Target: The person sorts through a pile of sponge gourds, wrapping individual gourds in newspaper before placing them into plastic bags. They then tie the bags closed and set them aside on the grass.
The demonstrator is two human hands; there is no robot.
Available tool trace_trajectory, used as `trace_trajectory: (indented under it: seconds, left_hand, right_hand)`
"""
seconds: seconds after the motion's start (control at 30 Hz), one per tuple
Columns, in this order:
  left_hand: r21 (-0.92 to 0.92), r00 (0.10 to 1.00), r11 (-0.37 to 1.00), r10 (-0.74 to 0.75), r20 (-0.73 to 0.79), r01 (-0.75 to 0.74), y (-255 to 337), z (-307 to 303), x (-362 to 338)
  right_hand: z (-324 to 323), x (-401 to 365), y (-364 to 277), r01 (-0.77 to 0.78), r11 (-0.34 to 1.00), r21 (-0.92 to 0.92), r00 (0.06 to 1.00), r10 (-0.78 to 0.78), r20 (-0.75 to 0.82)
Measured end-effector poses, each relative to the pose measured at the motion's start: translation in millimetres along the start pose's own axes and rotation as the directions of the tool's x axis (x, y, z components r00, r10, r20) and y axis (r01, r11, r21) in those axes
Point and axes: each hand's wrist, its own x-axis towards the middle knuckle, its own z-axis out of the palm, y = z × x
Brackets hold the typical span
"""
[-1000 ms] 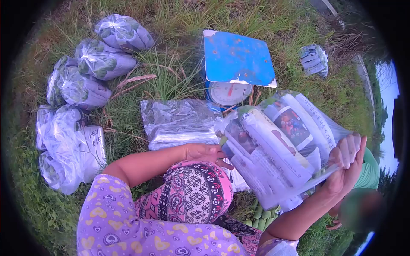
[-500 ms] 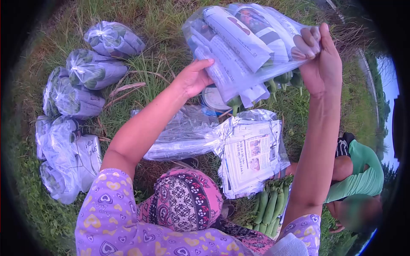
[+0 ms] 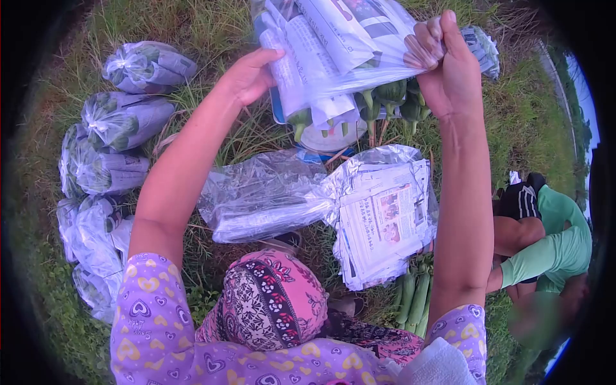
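A clear plastic bag (image 3: 359, 80) is held up at the top of the view. Inside are newspaper sheets (image 3: 330, 38) around long green vegetables that look like zucchini (image 3: 391, 93), stem ends facing down and out of the open mouth. My left hand (image 3: 247, 76) grips the bag's left side, thumb on top, its other fingers mostly hidden. At the opposite side, my right hand (image 3: 443, 61) has its fingers curled tightly round the bag's stretched edge. Below the bag is a round, pale weighing-scale-like top (image 3: 330, 138) with blue parts, partly covered.
Several filled bags (image 3: 128, 119) lie in a column at left. A newspaper stack (image 3: 382, 221) and flat plastic bags (image 3: 263, 205) lie centrally, with loose zucchini (image 3: 414, 298) below. A co-worker in green (image 3: 555, 237) crouches at right. A patterned pink headscarf (image 3: 276, 298) fills the lower middle.
Both hands and the bag have shifted up and left in the view. More stem ends show beneath the bag, and another filled bag appears behind my right hand. Both grips stay closed.
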Motion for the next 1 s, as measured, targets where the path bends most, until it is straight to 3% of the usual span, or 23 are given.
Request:
trace_trajectory:
  seconds: [0.03,0.07,0.17,0.2,0.27,0.5,0.6,0.7,0.8,1.0]
  left_hand:
    - [0.018,1.000,1.000,-0.004,-0.007,0.005,0,-2,3]
    - [0.040,1.000,0.999,-0.009,-0.009,0.009,2,-1,5]
    - [0.121,1.000,0.992,-0.023,0.020,0.021,7,-2,9]
    - [0.153,0.999,0.988,-0.026,0.029,0.021,9,-2,8]
    - [0.235,0.998,0.972,-0.034,0.054,0.020,10,-8,10]
    - [0.487,0.972,0.865,0.001,-0.234,0.117,4,3,-5]
    - [0.548,0.973,0.827,0.003,-0.229,0.127,3,-6,-3]
    - [0.587,0.960,0.790,-0.003,-0.281,0.175,7,-7,-9]
    - [0.610,0.946,0.761,-0.014,-0.324,0.221,14,-9,-16]
    - [0.789,0.912,0.609,0.276,-0.302,0.078,11,18,-69]
  right_hand:
    - [1,-2,-1,0.021,0.999,-0.034,0.999,-0.022,-0.044]
    - [-27,5,0,0.002,0.998,0.061,0.962,-0.018,0.274]
    - [-21,-1,4,-0.016,0.981,0.194,0.996,-0.002,0.093]
    - [-14,0,3,-0.002,0.998,0.060,0.995,0.008,-0.100]
    - [-8,-1,5,0.002,0.997,0.073,0.991,0.008,-0.133]
    - [7,-13,7,-0.225,0.974,-0.007,0.925,0.211,-0.317]
    - [-6,-21,8,-0.287,0.955,-0.073,0.937,0.264,-0.227]
    - [-7,-45,7,-0.231,0.965,-0.122,0.952,0.198,-0.235]
    - [-15,-77,-5,-0.323,0.917,-0.235,0.927,0.256,-0.274]
    - [-57,-174,-12,-0.454,0.846,-0.279,0.862,0.338,-0.378]
